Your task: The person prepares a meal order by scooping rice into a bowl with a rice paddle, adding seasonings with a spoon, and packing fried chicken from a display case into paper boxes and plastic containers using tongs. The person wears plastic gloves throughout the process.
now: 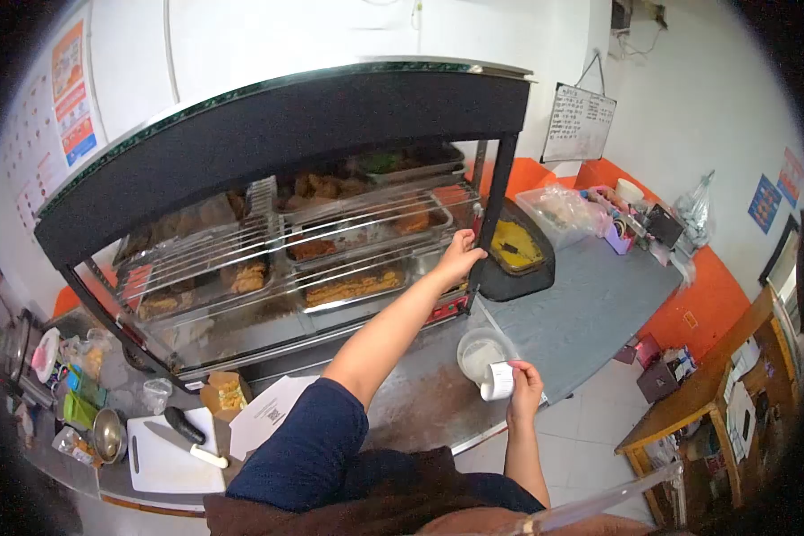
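My left hand (458, 259) reaches forward to the right front of the food warmer (286, 125), close to its dark corner post. Its thumb and fingers are apart, and I see nothing held in them. My right hand (525, 391) is closed on a curled white paper slip (498, 381). Directly behind the slip stands a round translucent tub (482, 344) with pale contents, at the counter edge. Behind the warmer's bars, metal trays hold browned fried food (353, 286). A black tray of yellow food (516, 247) sits to the right of the warmer.
On the left lie a white cutting board (174, 456), a knife (207, 457), a metal bowl (109, 435) and a box of yellow pieces (226, 393). Bags and small items crowd the back of the grey counter (581, 295). A wooden shelf (715, 402) stands at right.
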Demonstrator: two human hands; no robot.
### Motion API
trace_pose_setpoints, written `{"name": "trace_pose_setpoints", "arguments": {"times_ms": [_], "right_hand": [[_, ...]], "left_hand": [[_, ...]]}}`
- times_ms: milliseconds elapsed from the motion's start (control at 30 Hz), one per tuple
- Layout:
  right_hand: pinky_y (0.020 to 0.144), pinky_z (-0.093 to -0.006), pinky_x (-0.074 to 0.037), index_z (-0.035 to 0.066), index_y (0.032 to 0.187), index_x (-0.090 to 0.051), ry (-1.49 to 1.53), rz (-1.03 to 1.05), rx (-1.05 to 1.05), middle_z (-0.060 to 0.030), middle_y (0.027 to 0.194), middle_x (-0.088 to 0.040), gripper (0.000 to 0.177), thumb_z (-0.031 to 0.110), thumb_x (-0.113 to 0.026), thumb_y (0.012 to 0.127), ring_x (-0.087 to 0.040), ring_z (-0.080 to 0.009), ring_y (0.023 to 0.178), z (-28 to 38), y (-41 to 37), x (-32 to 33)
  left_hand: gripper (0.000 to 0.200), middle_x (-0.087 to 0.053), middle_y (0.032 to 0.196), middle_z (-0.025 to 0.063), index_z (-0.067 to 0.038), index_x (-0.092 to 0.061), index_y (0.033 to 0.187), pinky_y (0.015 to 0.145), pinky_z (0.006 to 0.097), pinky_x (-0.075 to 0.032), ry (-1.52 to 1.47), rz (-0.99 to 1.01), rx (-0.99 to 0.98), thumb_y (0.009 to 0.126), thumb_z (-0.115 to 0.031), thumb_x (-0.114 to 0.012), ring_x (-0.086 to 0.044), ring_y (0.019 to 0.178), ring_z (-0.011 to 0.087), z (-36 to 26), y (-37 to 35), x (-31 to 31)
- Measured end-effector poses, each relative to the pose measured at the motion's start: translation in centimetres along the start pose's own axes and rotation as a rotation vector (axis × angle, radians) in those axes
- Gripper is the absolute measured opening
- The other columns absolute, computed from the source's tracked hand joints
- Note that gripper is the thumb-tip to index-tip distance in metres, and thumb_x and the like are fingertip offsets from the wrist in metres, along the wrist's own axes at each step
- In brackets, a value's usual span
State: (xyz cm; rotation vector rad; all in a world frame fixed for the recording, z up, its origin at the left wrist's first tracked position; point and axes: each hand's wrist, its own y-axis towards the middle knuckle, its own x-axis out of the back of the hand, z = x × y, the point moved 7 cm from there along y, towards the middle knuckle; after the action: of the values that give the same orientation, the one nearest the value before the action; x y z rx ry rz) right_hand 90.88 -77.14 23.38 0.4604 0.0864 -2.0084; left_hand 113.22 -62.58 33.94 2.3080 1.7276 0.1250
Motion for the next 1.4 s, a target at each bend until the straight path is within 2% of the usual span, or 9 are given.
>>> {"name": "trace_pose_setpoints", "arguments": {"times_ms": [167, 367, 567, 633, 833, 967, 1133, 1200, 1400], "right_hand": [[0.077, -0.0254, -0.037, 0.0, 0.086, -0.061, -0.395, 0.31, -0.036, -0.0064, 0.086, -0.053, 0.019, -0.002, -0.047, 0.072, -0.049, -0.0171, 0.086, -3.0, -3.9, -5.2], [0.082, -0.0296, -0.037, 0.0, 0.098, -0.056, -0.712, 0.793, 0.044, -0.0144, 0.099, -0.049, 0.028, 0.01, -0.055, 0.072, -0.049, -0.0256, 0.093, -11.6, -12.0, -15.9], [0.076, -0.0315, -0.04, -0.008, 0.101, -0.051, -0.92, 1.03, 0.173, -0.0198, 0.102, -0.045, 0.047, 0.034, -0.052, 0.079, -0.048, -0.0293, 0.089, -18.6, -18.1, -22.8], [0.078, -0.0352, -0.038, -0.009, 0.091, -0.055, -1.034, 1.121, -0.007, -0.0249, 0.097, -0.048, 0.052, 0.042, -0.045, 0.081, -0.047, -0.0337, 0.091, -19.6, -19.0, -23.3], [0.064, -0.0418, -0.042, -0.002, 0.084, -0.058, -1.171, 0.955, 0.019, -0.0236, 0.073, -0.056, 0.043, 0.036, -0.038, 0.084, -0.055, -0.0379, 0.071, -21.9, -18.4, -19.6], [0.061, -0.042, -0.042, -0.001, 0.083, -0.058, -1.122, 0.851, 0.032, -0.0246, 0.075, -0.054, 0.032, 0.025, -0.039, 0.085, -0.053, -0.0389, 0.07, -19.1, -19.3, -18.7], [0.059, -0.043, -0.041, -0.001, 0.082, -0.058, -1.13, 0.505, 0.109, -0.0239, 0.071, -0.054, 0.027, 0.021, -0.044, 0.082, -0.053, -0.0396, 0.067, -15.1, -18.3, -11.2], [0.059, -0.0428, -0.041, -0.002, 0.081, -0.058, -1.098, 0.378, 0.023, -0.0238, 0.071, -0.054, 0.027, 0.021, -0.044, 0.083, -0.053, -0.0396, 0.067, -13.2, -17.4, -6.7], [0.059, -0.0399, -0.043, -0.004, 0.08, -0.058, -1.082, 0.04, -0.086, -0.0257, 0.07, -0.054, 0.03, 0.022, -0.043, 0.084, -0.054, -0.0386, 0.068, -7.0, -14.9, 7.9]], "left_hand": [[0.04, -0.048, 0.105, 0.0101, -0.004, -0.04, 0.108, 0.08, 0.0297, -0.04, -0.211, -0.045, 0.023, 0.07, -0.002, -0.055, -0.048, 0.097, 0.0199, -6.4, -14.2, 3.0], [0.02, -0.05, 0.097, 0.0106, -0.003, -0.049, 0.088, 0.075, 0.0269, -0.039, 0.582, -0.367, -0.525, 0.069, 0.003, -0.054, -0.049, 0.087, 0.02, -13.2, -37.3, 14.5], [0.014, -0.048, 0.084, 0.0079, -0.002, -0.048, 0.087, 0.072, 0.0243, -0.038, 0.601, -1.3, -0.084, 0.073, -0.004, -0.053, -0.046, 0.078, 0.0153, -7.3, -54.2, 31.9], [0.016, -0.049, 0.085, 0.0087, -0.001, -0.049, 0.089, 0.072, 0.0246, -0.038, 0.557, -1.326, 0.026, 0.075, -0.007, -0.054, -0.047, 0.079, 0.0157, -3.7, -56.8, 36.2], [0.05, -0.056, 0.093, 0.0157, 0.005, -0.048, 0.103, 0.078, 0.0256, -0.038, 0.461, -1.017, 0.467, 0.08, -0.04, -0.049, -0.052, 0.086, 0.0182, 5.7, -54.7, 44.3], [0.058, -0.055, 0.067, 0.0104, 0.005, -0.054, 0.091, 0.048, 0.027, -0.04, 0.325, -0.805, 0.576, 0.081, -0.05, -0.042, -0.05, 0.052, 0.0178, 8.6, -51.3, 46.0], [0.058, -0.058, 0.076, 0.0247, 0.007, -0.056, 0.089, 0.065, 0.0398, -0.043, 0.879, -0.859, 0.495, 0.086, -0.045, -0.031, -0.058, 0.072, 0.0322, 7.4, -50.2, 44.5], [0.063, -0.056, 0.067, 0.0187, 0.012, -0.055, 0.087, 0.057, 0.0378, -0.046, 0.513, -0.901, 0.45, 0.085, -0.048, -0.033, -0.058, 0.07, 0.0244, 11.1, -50.6, 43.9], [0.051, -0.056, 0.083, 0.0176, 0.007, -0.049, 0.098, 0.047, 0.027, -0.046, 0.42, -0.783, 0.306, 0.085, -0.041, -0.039, -0.057, 0.063, 0.0246, 10.3, -42.7, 32.3]]}}
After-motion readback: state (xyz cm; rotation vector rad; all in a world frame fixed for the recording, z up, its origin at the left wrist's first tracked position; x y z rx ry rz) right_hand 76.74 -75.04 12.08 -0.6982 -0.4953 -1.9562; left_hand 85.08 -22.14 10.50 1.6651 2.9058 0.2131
